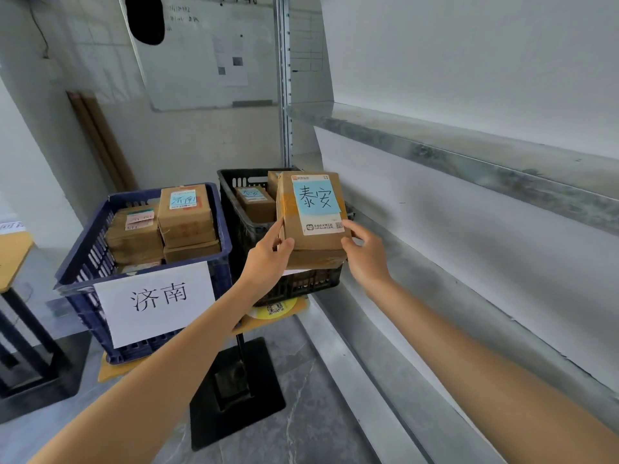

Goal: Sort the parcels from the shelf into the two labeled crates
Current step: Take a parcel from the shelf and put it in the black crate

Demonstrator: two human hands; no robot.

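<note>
Head view, and both hands are on it: left hand [268, 259] pinches the parcel [311, 212] at its lower left edge, right hand [363, 254] grips the lower right corner. Parcel's held over the black crate [241, 229], just beyond the hands; blue crate [83, 259] sits left of the left hand.

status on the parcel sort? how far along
Done: several parcels sit stacked in the blue crate labeled 济南, and at least one more lies in the black crate. In hand: the left hand and right hand hold a parcel marked 泰安 over the black crate, not yet dropped. Left: no more parcels show on the shelf in view, so this may be among the last.
</note>
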